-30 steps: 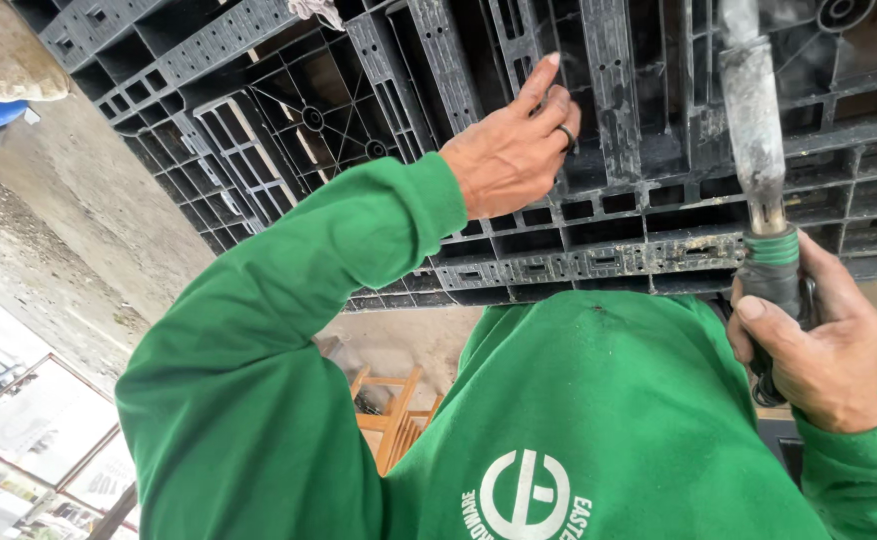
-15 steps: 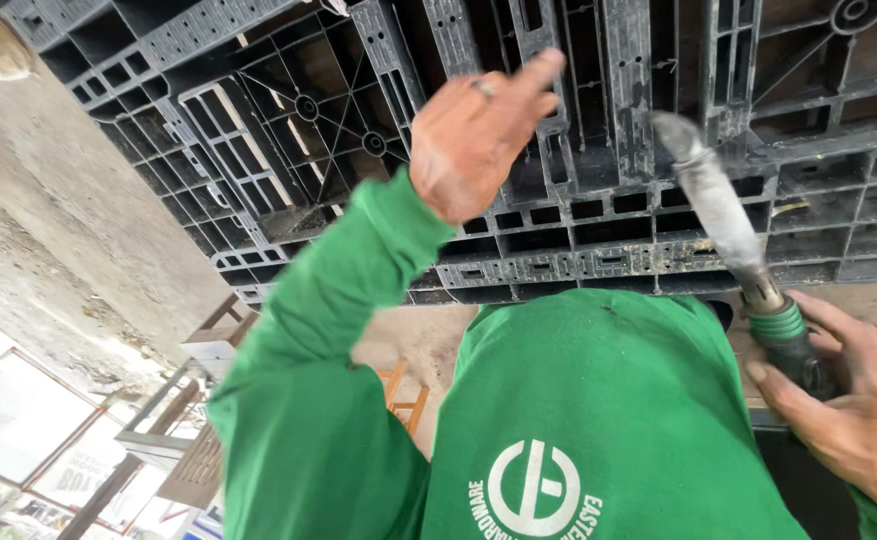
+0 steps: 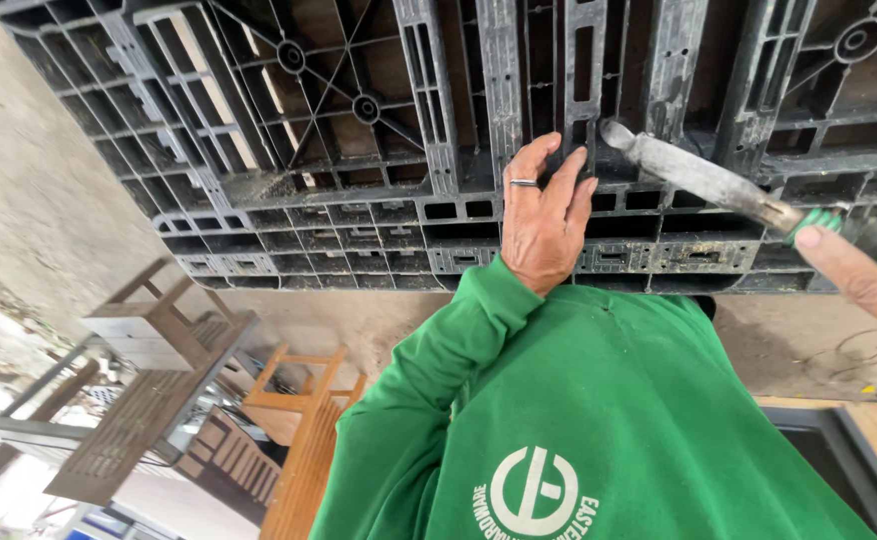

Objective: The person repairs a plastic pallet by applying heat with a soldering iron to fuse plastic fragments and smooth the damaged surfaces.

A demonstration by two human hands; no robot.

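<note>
Nearest the camera is the person's bright green sweatshirt (image 3: 599,420), which fills the lower middle of the view and has a round white emblem on the chest. From it the left sleeve rises to the left hand (image 3: 547,215), which wears a plain silver ring and lies spread and flat, fingertips pressed against a vertical rib of a large black moulded plastic pallet (image 3: 359,150); it grips nothing. At the right edge the right hand (image 3: 864,275) is closed around the green-collared handle of a long grey metal chisel-like tool (image 3: 704,180), thumb laid along the collar; most of that hand is cut off by the frame. The tool slants up and to the left, and its dirty tip touches the pallet rib just beside the left fingertips. The pallet is an open lattice of ribs, slots and round bosses, dusty and scuffed. To my eye the work is under way and not finished: the tip is set at the rib, but no piece looks loosened, cut or removed, and I cannot tell whether it has bitten in. Beyond the pallet runs rough grey concrete (image 3: 39,190), and farthest off, at lower left, are brown slatted wooden furniture frames (image 3: 149,380) and an orange-toned wooden stool (image 3: 299,400).
</note>
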